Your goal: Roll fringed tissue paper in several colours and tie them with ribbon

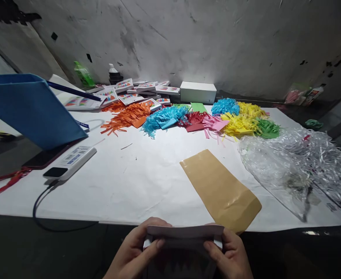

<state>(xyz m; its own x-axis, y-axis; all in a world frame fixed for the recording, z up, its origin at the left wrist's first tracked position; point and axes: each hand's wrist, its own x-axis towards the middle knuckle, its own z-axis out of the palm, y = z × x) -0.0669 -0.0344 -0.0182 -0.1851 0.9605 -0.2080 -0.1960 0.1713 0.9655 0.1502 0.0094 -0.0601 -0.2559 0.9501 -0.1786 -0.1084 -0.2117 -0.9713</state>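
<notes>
A thin printed cardboard box [184, 233] is held at the near edge of the table, its open end and raised flap facing up. My left hand [143, 248] grips its left side, thumb on the near face and fingers behind. On the right side, my right hand [230, 252] grips it the same way. The box's lower front lies in shadow, with faint pointed shapes printed on it. Whatever is inside the box cannot be made out. Just beyond my right hand lies a brown paper envelope [221, 190], flat and slanting over the table edge.
Fringed paper bundles in orange [129, 116], blue [167, 118], yellow [240, 123] and other colours line the back. Behind them are printed boxes [124, 85] and a white box [197, 92]. Silver tinsel [315, 159] lies right; a blue folder [33, 108] and white device [71, 162] left.
</notes>
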